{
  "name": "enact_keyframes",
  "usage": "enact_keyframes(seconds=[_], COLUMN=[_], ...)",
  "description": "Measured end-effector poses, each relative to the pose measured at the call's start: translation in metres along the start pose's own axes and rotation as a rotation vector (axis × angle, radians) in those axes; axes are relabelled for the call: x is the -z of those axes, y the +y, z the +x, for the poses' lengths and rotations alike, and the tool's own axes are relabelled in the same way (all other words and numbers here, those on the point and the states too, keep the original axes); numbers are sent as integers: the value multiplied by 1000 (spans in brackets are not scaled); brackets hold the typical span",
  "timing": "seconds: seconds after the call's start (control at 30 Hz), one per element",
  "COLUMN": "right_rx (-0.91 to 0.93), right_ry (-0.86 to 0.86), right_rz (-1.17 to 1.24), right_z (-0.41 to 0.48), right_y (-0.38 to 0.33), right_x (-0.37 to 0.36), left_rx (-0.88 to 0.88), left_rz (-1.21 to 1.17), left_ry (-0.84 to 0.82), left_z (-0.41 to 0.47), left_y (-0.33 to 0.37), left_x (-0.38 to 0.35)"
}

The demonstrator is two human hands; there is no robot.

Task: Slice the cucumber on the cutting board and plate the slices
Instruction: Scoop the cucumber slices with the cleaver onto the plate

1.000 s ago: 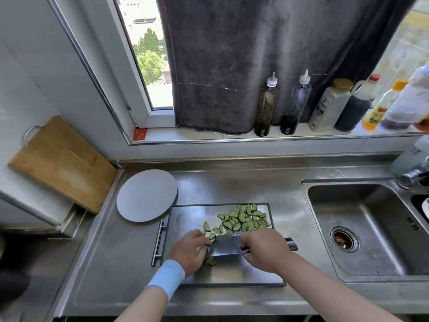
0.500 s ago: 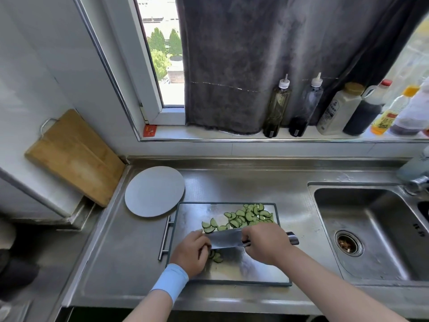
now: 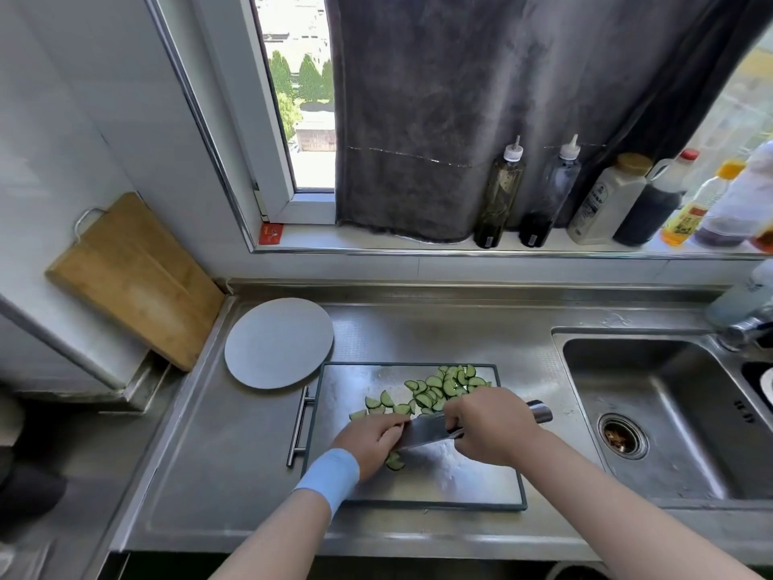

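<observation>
hands share the cut: right hand [image 3: 489, 429] grips the knife [image 3: 426, 429], left hand [image 3: 368, 441] curls over the cucumber [image 3: 394, 460] to steady it.

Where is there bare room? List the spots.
Bare: steel counter between round plate and sink, behind the cutting board; also left of the board's handle. Crowded: the board, with cucumber slices, left hand, right hand, cleaver; the windowsill, lined with bottles.

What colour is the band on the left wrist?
Light blue; the wristband shows best in the head view.
</observation>
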State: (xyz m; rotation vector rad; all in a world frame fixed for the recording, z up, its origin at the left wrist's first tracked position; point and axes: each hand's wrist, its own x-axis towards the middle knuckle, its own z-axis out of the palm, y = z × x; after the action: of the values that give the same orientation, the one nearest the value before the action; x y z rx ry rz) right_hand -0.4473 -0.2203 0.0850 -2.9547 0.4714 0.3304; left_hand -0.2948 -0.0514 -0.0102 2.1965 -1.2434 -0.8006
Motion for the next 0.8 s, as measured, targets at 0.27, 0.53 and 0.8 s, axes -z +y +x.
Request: enact_keyframes(seconds=[0.27,0.53,0.8], right_rx=[-116,-566,-852], right_ry=[-26,39,269], right_rz=[199,941,1023], right_z=[-12,-18,-25], right_y=[18,64,106], right_x=[5,-25,-83], left_rx=[184,317,-16], left_rz=[-310,-264,301], left_ry=[341,405,-13], left_z=[13,54,126], left_y=[-18,23,86], left_x=[32,14,-30])
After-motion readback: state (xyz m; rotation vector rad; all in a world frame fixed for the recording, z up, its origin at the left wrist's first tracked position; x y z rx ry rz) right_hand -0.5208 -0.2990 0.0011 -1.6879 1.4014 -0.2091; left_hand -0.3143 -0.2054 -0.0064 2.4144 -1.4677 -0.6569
